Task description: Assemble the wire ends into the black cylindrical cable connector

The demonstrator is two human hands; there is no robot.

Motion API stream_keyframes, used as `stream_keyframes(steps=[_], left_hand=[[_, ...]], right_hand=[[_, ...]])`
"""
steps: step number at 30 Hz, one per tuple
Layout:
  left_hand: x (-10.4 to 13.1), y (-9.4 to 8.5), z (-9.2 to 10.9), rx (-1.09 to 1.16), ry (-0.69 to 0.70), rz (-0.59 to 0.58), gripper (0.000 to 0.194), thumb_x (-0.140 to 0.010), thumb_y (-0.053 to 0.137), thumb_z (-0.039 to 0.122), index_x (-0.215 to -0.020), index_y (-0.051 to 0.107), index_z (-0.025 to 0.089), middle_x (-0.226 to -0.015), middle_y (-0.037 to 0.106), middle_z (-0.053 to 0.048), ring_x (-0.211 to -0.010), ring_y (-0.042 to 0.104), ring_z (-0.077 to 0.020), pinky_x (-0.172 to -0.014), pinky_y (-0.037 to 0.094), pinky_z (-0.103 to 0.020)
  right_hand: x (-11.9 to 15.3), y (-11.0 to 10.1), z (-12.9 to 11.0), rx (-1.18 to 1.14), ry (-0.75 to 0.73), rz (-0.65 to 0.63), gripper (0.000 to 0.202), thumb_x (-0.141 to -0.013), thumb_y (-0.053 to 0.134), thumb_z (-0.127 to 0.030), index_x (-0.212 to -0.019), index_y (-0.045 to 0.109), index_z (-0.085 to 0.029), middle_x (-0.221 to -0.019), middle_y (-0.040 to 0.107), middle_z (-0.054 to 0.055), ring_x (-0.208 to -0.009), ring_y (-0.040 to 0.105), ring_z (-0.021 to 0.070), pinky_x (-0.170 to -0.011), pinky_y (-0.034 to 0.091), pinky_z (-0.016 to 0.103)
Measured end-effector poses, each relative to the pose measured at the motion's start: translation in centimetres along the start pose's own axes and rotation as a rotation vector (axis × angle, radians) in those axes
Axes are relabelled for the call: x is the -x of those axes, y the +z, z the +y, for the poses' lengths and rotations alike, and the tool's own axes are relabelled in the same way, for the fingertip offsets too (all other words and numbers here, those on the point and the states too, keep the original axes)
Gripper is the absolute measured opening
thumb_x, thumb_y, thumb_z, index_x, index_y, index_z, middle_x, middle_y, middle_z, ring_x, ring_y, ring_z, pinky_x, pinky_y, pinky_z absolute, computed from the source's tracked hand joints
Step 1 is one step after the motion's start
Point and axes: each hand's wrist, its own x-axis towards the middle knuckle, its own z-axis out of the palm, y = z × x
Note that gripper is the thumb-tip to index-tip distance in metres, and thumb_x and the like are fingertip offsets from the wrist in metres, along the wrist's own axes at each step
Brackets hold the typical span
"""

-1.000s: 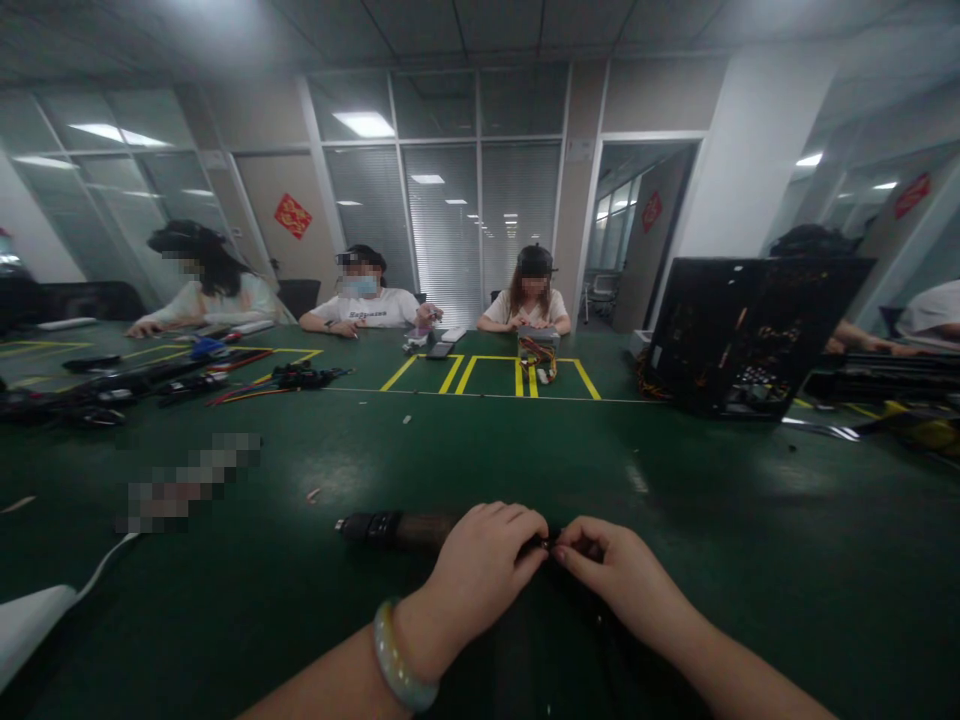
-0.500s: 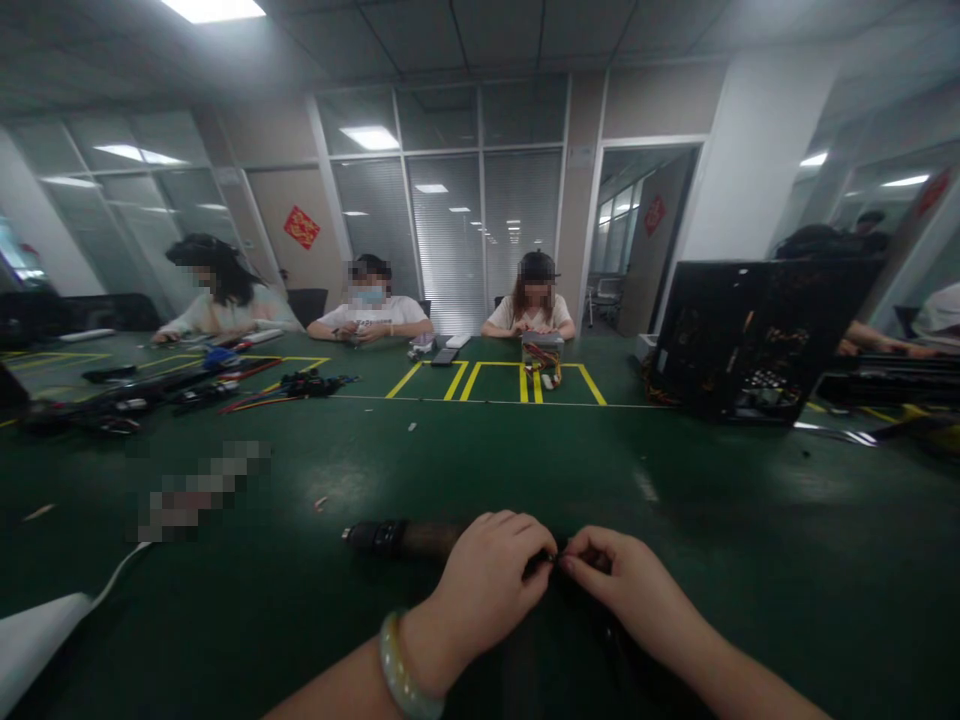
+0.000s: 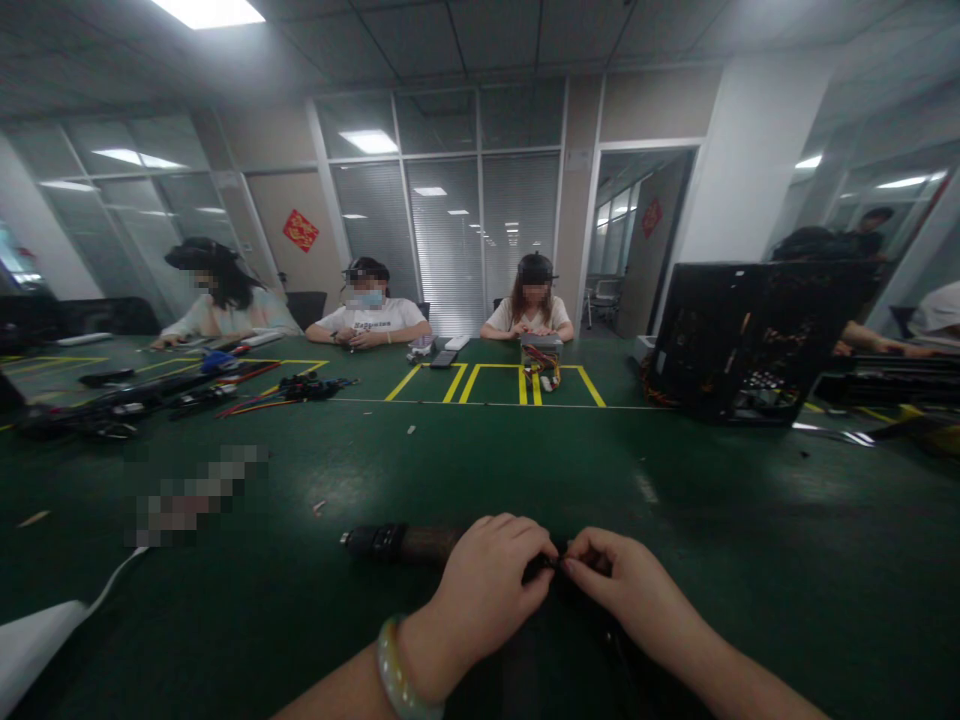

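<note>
Just on my side of the driver [image 3: 405,543], my left hand [image 3: 491,572] and right hand [image 3: 630,575] pinch a dark part [image 3: 556,563]; loosened fingertips could drop it, a nudge roll the driver.

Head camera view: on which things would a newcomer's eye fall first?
Probably the left hand, with a pale bangle on its wrist, and the right hand, which nearly meet at a small dark part in the lower middle. A dark cylindrical tool shows beside the left hand. Then perhaps the tall black case standing at the right, and the red diamond-shaped sign at the back left.
</note>
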Motion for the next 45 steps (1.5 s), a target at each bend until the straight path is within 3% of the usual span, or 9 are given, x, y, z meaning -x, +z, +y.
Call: stream_keyframes(steps=[45], left_hand=[[-0.13,-0.04,-0.04,-0.095,0.027,-0.03,0.006,-0.09,0.059,0.025,-0.094,0.061,0.022,-0.096,0.063,-0.001,-0.093,0.057,-0.0199,-0.083,0.041,-0.034]], right_hand=[[0.08,-0.04,-0.48,-0.005,-0.009,0.011,0.01,-0.083,0.062,-0.027,-0.082,0.069,-0.019,-0.076,0.066,-0.001,-0.072,0.06,0.0164,-0.063,0.043,0.023]])
